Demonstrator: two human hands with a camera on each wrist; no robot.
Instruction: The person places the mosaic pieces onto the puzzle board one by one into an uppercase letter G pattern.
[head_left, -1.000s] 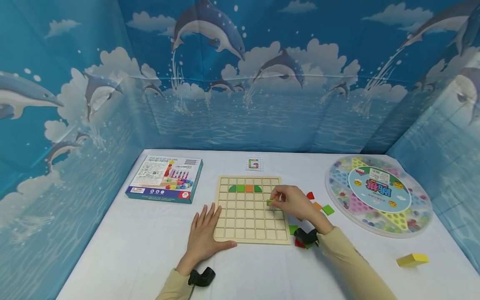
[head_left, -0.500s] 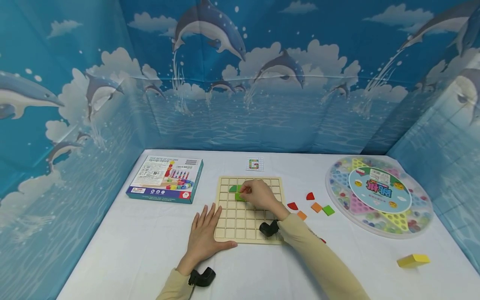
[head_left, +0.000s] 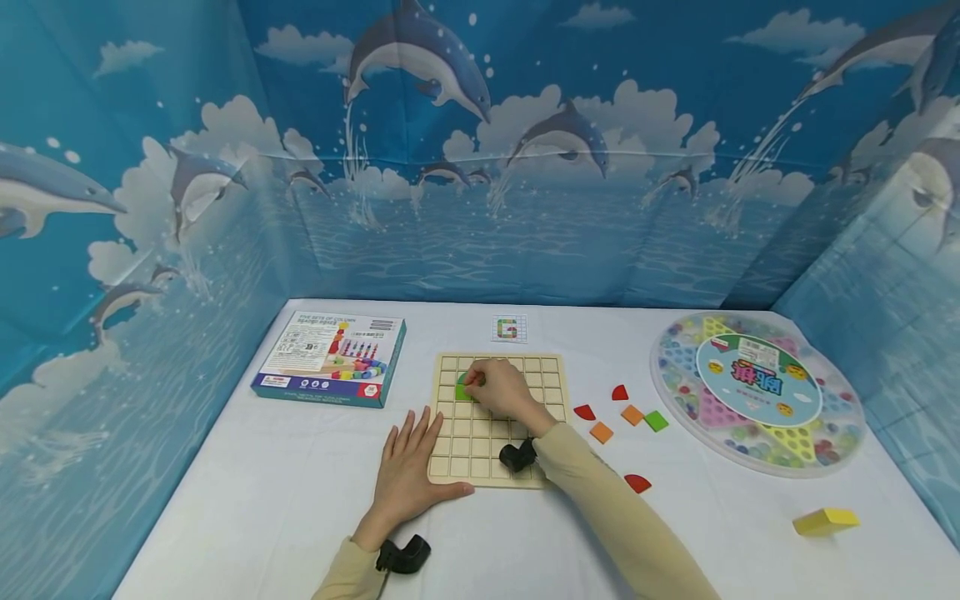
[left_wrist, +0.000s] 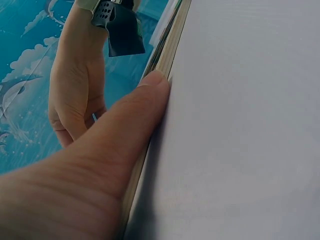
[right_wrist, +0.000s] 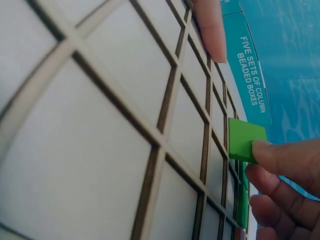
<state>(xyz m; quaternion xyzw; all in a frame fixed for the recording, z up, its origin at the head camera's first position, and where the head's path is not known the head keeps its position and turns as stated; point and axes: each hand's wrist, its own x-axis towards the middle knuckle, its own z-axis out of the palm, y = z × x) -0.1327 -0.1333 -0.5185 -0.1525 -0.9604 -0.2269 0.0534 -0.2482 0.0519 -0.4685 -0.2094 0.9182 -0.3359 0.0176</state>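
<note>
A wooden grid board (head_left: 480, 446) lies flat on the white-covered table. My left hand (head_left: 408, 467) is spread beside its left edge, fingers straight; in the left wrist view the thumb (left_wrist: 135, 115) touches the board's near edge. Over the upper left squares, my right hand (head_left: 501, 387) pinches a green square tile (right_wrist: 245, 140) between thumb and fingers. The tile looks tilted above the grid in the right wrist view. Just behind it a green quarter-round piece (head_left: 461, 378) shows in part. My right hand hides the other pieces in that row.
Loose red, orange and green pieces, among them an orange tile (head_left: 602, 432), lie right of the board. A small pattern card (head_left: 510, 328) lies behind it. A boxed bead set (head_left: 330, 358) is at left, a round marble game (head_left: 757, 392) at right, with a yellow block (head_left: 826, 522) nearer.
My right hand has carried the green tile leftward across the board from its right side to the upper left squares. The left hand stays put.
</note>
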